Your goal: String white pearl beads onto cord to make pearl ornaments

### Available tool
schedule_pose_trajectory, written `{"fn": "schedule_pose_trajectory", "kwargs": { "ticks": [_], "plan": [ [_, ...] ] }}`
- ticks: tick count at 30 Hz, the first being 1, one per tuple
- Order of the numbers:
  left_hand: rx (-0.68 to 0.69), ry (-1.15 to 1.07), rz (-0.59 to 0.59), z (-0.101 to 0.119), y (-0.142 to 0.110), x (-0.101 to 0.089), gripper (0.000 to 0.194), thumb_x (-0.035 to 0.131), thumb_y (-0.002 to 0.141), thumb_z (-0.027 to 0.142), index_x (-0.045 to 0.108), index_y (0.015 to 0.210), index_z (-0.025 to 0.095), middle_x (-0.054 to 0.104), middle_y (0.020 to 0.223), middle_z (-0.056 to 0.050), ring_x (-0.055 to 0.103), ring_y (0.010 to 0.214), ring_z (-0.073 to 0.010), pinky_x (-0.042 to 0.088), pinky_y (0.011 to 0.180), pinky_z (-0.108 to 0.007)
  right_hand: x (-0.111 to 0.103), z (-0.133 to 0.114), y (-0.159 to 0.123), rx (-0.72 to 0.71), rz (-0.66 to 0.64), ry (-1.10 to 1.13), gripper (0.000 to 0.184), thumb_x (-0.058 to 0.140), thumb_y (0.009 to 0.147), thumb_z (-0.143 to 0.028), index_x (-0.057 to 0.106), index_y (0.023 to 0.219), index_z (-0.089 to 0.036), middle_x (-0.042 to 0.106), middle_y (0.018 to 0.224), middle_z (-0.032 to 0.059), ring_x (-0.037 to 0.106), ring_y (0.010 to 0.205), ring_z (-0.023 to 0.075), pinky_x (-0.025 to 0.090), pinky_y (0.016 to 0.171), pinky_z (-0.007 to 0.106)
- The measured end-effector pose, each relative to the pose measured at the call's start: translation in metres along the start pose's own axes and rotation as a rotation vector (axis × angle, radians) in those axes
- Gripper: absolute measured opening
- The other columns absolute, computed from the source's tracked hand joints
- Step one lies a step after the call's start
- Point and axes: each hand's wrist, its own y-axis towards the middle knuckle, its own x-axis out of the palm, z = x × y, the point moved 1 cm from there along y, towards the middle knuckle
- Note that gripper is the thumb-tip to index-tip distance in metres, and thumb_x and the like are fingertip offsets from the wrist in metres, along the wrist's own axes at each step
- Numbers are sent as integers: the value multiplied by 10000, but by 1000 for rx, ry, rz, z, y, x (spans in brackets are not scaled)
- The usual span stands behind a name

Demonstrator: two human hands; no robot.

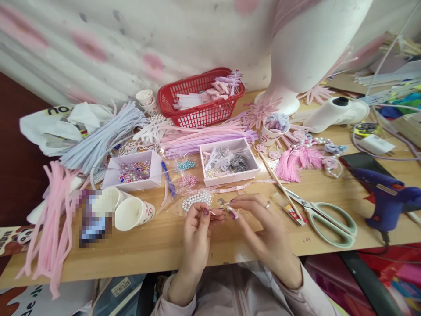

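Observation:
Over the front of the table, my left hand (pixel 198 230) pinches a thin pale string (pixel 214 213) between thumb and fingers. My right hand (pixel 265 228), wearing a ring, has its thumb and forefinger closed at the other end of the string, close to the left fingertips. A small whitish bit shows at the right fingertips, too small to name. Just behind the hands lies a clear bag of white pearl beads (pixel 197 200). Further back are small bags of pink beads (pixel 188 181) and turquoise beads (pixel 186 164).
Green-handled scissors (pixel 332 221) and a blue glue gun (pixel 384 197) lie to the right. Open boxes of gems (pixel 154 175) and charms (pixel 226 177) stand behind. Paper cups (pixel 131 213) and pink pipe cleaners (pixel 52 224) are left; a red basket (pixel 204 117) stands at the back.

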Motion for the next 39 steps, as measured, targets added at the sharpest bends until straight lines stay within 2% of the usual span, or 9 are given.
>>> {"fn": "schedule_pose_trajectory", "kwargs": {
  "ticks": [5, 11, 15, 19, 25, 28, 33, 36, 39],
  "plan": [
    [65, 175, -19, -6, -5, -2, 327, 768, 826, 496, 644, 850, 195, 692, 772, -13, 668, 724, -146, 515, 680, -214, 10, -10, -3, -19, -103, 29, 185, 592, 933, -99, 642, 1075, -205, 682, 1075, 105, 668, 999, 232, 566, 850, 392],
    [234, 400, 35, -4, -8, 0, 298, 741, 841, 509, 685, 836, 216, 660, 775, -5, 622, 704, -143, 488, 667, -204, 8, -3, -9, -61, -32, 31, 207, 593, 947, -82, 681, 1076, -218, 702, 1068, 107, 696, 936, 216, 596, 785, 371],
    [257, 462, -26, -2, -9, 0, 286, 674, 895, 509, 692, 855, 226, 657, 791, -11, 618, 707, -142, 490, 684, -200, 9, -4, -11, -75, -34, -2, 196, 593, 946, -74, 691, 1056, -204, 725, 1053, 109, 712, 918, 221, 602, 777, 373],
    [275, 476, 11, -1, -9, -3, 320, 637, 908, 543, 663, 845, 230, 625, 736, 2, 584, 655, -135, 488, 663, -199, 11, -7, -11, -45, -56, 47, 177, 596, 941, -68, 692, 1003, -203, 744, 1003, 91, 712, 905, 218, 600, 783, 367],
    [95, 250, 43, 9, 3, -2, 386, 735, 805, 591, 616, 821, 224, 602, 638, 30, 531, 501, -105, 477, 501, -193, 13, -7, -6, 92, -12, 252, 164, 643, 905, -87, 730, 939, -222, 763, 942, 62, 727, 889, 203, 595, 793, 322],
    [2, 94, 34, 18, 11, 1, 403, 858, 705, 509, 633, 803, 190, 670, 689, 5, 582, 524, -98, 466, 454, -161, 14, -4, -6, 167, 54, 337, 145, 662, 889, -103, 730, 903, -230, 765, 871, 35, 729, 814, 185, 586, 741, 281],
    [-193, -120, 18, 25, 13, 7, 417, 982, 533, 346, 688, 752, 148, 714, 724, -6, 599, 558, -64, 511, 519, -134, 13, 4, -12, 309, 138, 388, 76, 701, 877, -166, 726, 854, -234, 749, 786, 12, 683, 704, 160, 543, 646, 237],
    [-99, -26, -10, 31, 13, 8, 378, 952, 588, 399, 720, 740, 142, 727, 742, -26, 599, 561, -69, 503, 504, -140, 12, 8, -17, 329, 178, 409, 63, 718, 883, -203, 713, 829, -235, 727, 767, 10, 659, 702, 156, 532, 655, 233],
    [134, 207, -21, 43, 23, 10, 276, 883, 699, 396, 768, 788, 162, 724, 721, -20, 579, 545, -70, 492, 505, -149, 12, 12, -21, 305, 231, 413, 87, 709, 903, -208, 678, 830, -244, 691, 761, -3, 632, 705, 149, 516, 652, 227]
  ]
}}
